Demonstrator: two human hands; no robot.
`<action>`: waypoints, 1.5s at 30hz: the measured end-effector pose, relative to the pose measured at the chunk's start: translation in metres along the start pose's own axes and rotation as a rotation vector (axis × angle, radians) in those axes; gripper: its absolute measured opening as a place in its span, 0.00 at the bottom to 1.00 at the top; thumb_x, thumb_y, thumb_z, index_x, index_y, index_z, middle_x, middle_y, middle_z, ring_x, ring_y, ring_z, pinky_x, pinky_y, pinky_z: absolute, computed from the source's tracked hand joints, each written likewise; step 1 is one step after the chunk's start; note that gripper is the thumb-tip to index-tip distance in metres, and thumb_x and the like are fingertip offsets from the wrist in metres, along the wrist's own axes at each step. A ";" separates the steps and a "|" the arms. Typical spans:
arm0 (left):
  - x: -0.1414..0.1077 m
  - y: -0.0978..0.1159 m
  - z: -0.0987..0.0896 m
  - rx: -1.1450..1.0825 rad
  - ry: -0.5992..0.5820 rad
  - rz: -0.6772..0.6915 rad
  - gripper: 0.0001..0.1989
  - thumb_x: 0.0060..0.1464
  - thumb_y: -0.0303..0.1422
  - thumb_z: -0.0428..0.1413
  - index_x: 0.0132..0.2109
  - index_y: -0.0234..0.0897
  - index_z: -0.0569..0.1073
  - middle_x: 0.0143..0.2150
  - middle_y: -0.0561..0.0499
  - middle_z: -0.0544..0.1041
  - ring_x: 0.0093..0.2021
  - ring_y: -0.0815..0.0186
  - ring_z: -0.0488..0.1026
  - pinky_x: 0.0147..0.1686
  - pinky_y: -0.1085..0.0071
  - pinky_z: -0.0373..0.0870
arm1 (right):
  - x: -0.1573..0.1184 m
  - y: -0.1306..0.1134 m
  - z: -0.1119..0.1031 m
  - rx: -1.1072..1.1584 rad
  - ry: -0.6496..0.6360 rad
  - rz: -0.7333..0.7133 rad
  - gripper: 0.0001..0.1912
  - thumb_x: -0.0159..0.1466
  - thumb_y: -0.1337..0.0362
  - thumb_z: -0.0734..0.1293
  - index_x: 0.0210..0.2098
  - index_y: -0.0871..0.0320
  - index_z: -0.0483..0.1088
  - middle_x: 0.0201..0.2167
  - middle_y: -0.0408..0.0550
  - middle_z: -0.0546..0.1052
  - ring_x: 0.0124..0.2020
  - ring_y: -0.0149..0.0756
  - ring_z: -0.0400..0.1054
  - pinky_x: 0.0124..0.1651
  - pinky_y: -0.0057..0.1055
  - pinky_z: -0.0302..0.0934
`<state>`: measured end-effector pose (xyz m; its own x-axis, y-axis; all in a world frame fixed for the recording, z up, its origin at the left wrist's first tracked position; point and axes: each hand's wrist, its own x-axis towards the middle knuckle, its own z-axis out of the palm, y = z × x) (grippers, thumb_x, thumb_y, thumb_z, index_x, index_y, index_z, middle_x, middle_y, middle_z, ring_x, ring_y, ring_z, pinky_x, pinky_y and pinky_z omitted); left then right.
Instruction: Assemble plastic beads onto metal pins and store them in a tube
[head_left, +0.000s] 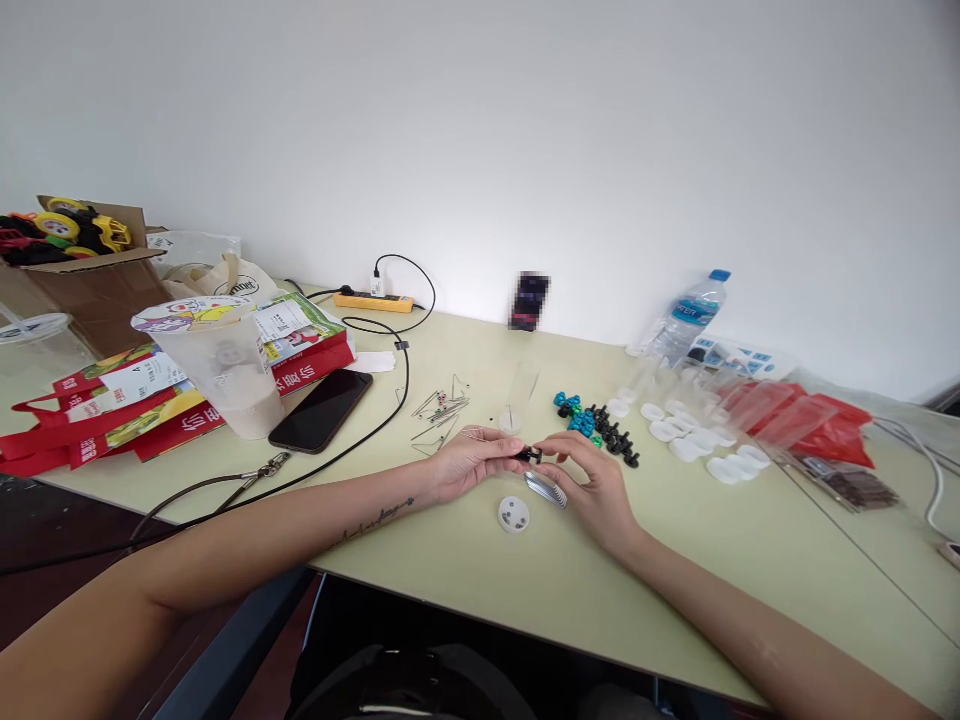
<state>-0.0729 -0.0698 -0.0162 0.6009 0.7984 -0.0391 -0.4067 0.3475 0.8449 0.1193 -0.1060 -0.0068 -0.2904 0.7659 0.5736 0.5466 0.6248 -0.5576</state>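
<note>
Above the pale table, my left hand is closed around a small black part, its thumb and fingers pinching one side. The thumb and forefinger of my right hand meet the other side of that part. Thin pale wire loops show by the left knuckles; I cannot tell if they are held. Just under the right fingers is a stack of shiny silver strips; whether it touches the hand is unclear. Nearer me lies a round white cap with several small metal pieces in it.
Bent metal wires lie left, and blue and black small parts right, before several white caps. A phone, drink cup, black cable and red packages are left. A water bottle stands by the wall.
</note>
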 end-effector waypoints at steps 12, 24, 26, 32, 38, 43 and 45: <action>0.001 0.001 -0.002 -0.008 -0.060 -0.009 0.13 0.45 0.32 0.62 0.36 0.25 0.76 0.31 0.44 0.77 0.31 0.70 0.74 0.36 0.76 0.70 | -0.001 0.000 0.000 0.000 -0.012 -0.027 0.08 0.61 0.63 0.64 0.40 0.53 0.71 0.37 0.48 0.72 0.38 0.37 0.67 0.41 0.35 0.62; 0.001 0.000 -0.004 -0.012 -0.033 0.003 0.12 0.48 0.31 0.61 0.39 0.25 0.75 0.34 0.43 0.78 0.29 0.72 0.74 0.38 0.77 0.69 | 0.000 -0.001 0.000 0.027 -0.011 0.045 0.09 0.63 0.62 0.63 0.42 0.53 0.68 0.36 0.45 0.73 0.35 0.35 0.66 0.40 0.32 0.60; 0.001 0.001 -0.004 -0.012 -0.017 0.010 0.12 0.47 0.31 0.61 0.38 0.25 0.75 0.33 0.43 0.78 0.30 0.72 0.74 0.38 0.76 0.69 | 0.000 -0.003 -0.001 0.035 -0.021 0.060 0.09 0.65 0.62 0.59 0.42 0.53 0.69 0.36 0.45 0.73 0.37 0.34 0.67 0.40 0.31 0.60; 0.002 0.000 -0.005 -0.014 -0.035 0.011 0.12 0.48 0.31 0.60 0.38 0.25 0.75 0.34 0.43 0.78 0.32 0.71 0.75 0.39 0.77 0.69 | 0.000 -0.004 -0.003 0.089 -0.050 0.059 0.11 0.67 0.63 0.56 0.42 0.53 0.69 0.35 0.44 0.73 0.37 0.33 0.67 0.41 0.30 0.59; 0.003 -0.001 -0.006 -0.018 -0.023 0.016 0.12 0.48 0.30 0.61 0.38 0.25 0.75 0.35 0.43 0.77 0.35 0.68 0.75 0.40 0.76 0.69 | 0.000 -0.001 -0.003 0.135 -0.059 0.089 0.13 0.68 0.62 0.55 0.42 0.54 0.70 0.34 0.45 0.73 0.37 0.34 0.67 0.41 0.30 0.60; 0.003 -0.001 -0.006 -0.021 -0.028 0.023 0.13 0.48 0.30 0.60 0.41 0.26 0.75 0.37 0.43 0.77 0.34 0.69 0.75 0.42 0.74 0.69 | -0.001 0.000 -0.003 0.153 -0.061 0.127 0.13 0.67 0.61 0.55 0.43 0.54 0.69 0.34 0.45 0.73 0.37 0.35 0.67 0.42 0.31 0.59; 0.003 -0.001 -0.006 -0.026 -0.028 0.025 0.13 0.48 0.30 0.60 0.40 0.26 0.75 0.37 0.43 0.77 0.34 0.68 0.75 0.42 0.74 0.69 | -0.001 0.000 -0.002 0.186 -0.049 0.147 0.13 0.67 0.60 0.55 0.46 0.53 0.67 0.35 0.45 0.73 0.38 0.35 0.67 0.42 0.32 0.60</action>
<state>-0.0751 -0.0650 -0.0205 0.6093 0.7929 -0.0034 -0.4390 0.3409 0.8313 0.1214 -0.1070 -0.0059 -0.2589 0.8544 0.4506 0.4331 0.5197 -0.7365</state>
